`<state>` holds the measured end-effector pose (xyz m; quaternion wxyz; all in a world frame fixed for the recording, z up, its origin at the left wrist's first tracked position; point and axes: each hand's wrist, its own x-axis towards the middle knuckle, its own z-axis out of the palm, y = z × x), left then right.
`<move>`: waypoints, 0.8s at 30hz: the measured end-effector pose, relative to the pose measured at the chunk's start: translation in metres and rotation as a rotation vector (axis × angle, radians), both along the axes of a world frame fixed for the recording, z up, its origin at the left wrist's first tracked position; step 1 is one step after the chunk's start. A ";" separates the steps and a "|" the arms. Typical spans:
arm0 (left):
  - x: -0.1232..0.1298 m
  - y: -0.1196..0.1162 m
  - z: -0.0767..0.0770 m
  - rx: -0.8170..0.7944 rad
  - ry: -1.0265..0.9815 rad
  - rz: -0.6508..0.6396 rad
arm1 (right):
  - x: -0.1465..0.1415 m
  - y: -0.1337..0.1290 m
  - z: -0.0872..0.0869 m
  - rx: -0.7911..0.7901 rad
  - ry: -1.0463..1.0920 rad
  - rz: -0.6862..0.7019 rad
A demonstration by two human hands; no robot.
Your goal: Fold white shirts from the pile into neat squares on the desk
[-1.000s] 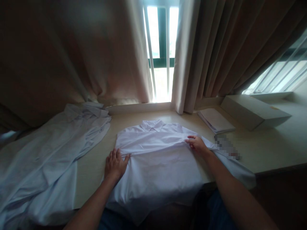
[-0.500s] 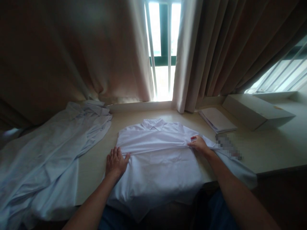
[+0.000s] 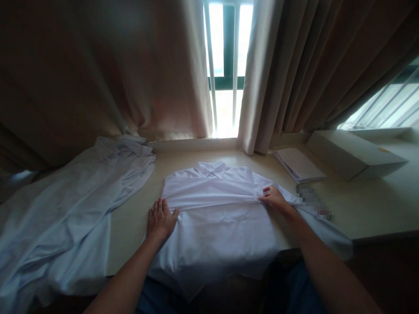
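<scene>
Left hand [image 3: 162, 220] lies flat on one shirt [image 3: 222, 231], right hand [image 3: 275, 200] pinching it; one folded cloth [image 3: 299, 165], one box [image 3: 353, 150] rightward.

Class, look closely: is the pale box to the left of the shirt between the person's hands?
No: the pale box sits to the right of that shirt, on the right hand side.

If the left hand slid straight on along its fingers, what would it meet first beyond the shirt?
Past the shirt, the left hand would probably meet the ledge below the curtain, though depth is hard to judge.
</scene>
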<state>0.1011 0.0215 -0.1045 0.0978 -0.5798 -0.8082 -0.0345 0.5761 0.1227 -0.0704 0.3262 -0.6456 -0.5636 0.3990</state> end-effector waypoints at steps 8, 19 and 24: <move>0.001 -0.001 0.003 -0.011 0.014 -0.003 | -0.026 -0.007 0.000 0.101 -0.148 0.064; 0.000 0.001 0.000 -0.020 -0.021 0.004 | -0.002 0.005 -0.009 0.134 -0.258 -0.077; 0.002 -0.001 0.001 -0.015 -0.035 0.008 | -0.002 0.001 0.003 -0.004 -0.014 -0.022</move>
